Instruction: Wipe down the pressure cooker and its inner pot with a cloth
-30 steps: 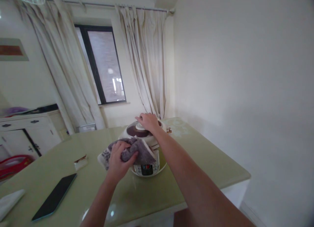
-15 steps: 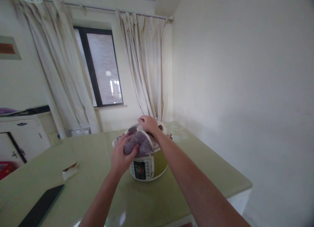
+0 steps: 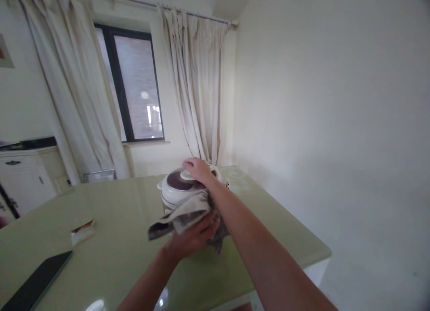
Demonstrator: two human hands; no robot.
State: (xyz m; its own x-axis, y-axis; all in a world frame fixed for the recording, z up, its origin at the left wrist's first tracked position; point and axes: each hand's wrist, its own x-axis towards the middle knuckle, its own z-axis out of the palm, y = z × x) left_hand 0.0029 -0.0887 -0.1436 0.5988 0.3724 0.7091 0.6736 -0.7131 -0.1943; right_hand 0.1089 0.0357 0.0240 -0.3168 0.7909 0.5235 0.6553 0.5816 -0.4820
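A white electric cooker with a dark brown lid stands on the pale green table. My right hand rests flat on the knob at the lid's centre. Lower down, my left hand presses a grey cloth against the cooker's front side, under my right forearm. The cloth hides the control panel, and one end of it hangs out to the left.
A dark phone lies at the table's near left edge, and a small white packet sits further in. White cabinets stand at the left, curtains and a window behind. A bare wall runs along the right.
My left hand has carried the cloth from the cooker's lid down and right to its front side. The right hand stays on the lid knob. The view has swung slightly right.
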